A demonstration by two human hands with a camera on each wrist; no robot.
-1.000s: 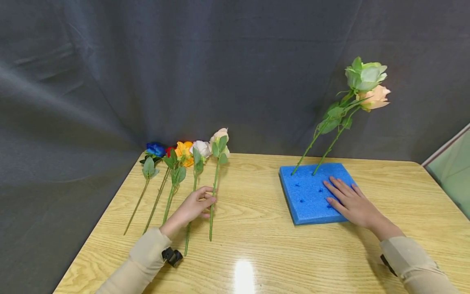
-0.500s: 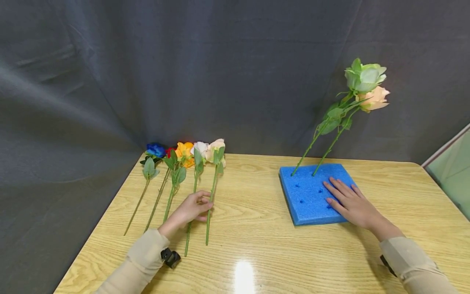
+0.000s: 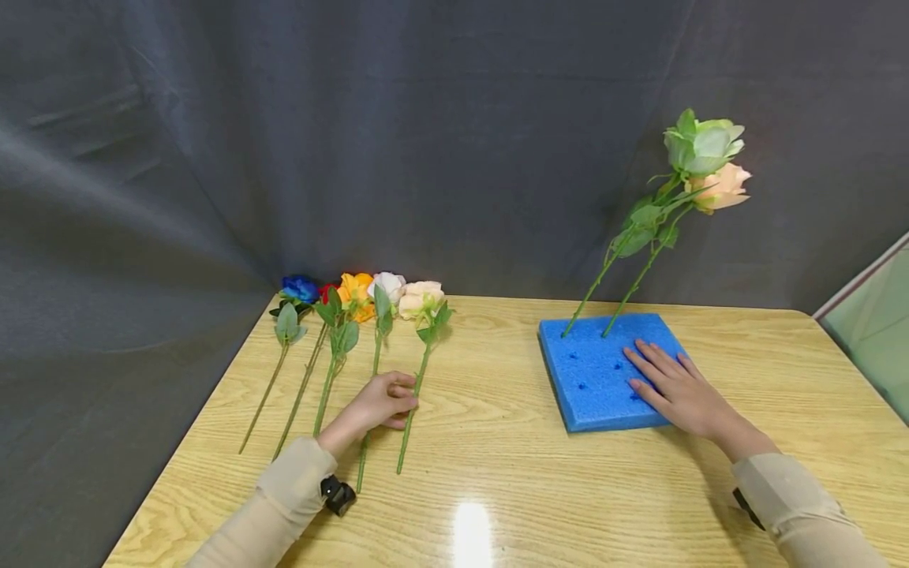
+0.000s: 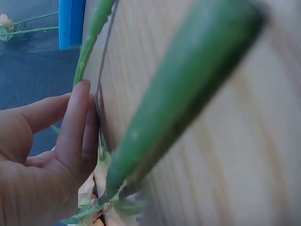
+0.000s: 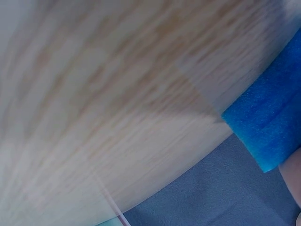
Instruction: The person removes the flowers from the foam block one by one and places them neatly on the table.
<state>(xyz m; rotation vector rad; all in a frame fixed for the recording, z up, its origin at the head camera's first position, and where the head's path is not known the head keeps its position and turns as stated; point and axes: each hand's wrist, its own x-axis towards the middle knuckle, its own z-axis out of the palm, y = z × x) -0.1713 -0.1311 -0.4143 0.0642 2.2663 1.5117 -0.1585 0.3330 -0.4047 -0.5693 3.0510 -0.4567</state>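
Observation:
My left hand (image 3: 379, 401) pinches the stem of a cream rose (image 3: 421, 300), which lies along the table at the right end of a row of artificial roses. In the left wrist view, the pinched stem (image 4: 94, 35) runs up from the fingertips, and another green stem (image 4: 188, 84) looms large in front. Spread flat, my right hand (image 3: 685, 398) rests on the right part of a blue foam block (image 3: 604, 410). A pale green rose (image 3: 703, 147) and a peach rose (image 3: 724, 189) stand tilted to the right in the block's back holes.
Left of the cream rose lie a white rose (image 3: 387, 289), an orange rose (image 3: 355, 292), a red rose (image 3: 328, 294) and a blue rose (image 3: 301, 289). Several small holes show in the foam. A dark curtain (image 3: 454, 158) hangs behind the wooden table (image 3: 511, 473).
The cream rose went left and down, then its bloom swung slightly right and now lies lower, beside the white rose. My left hand shifted slightly with it; my right hand stayed on the foam.

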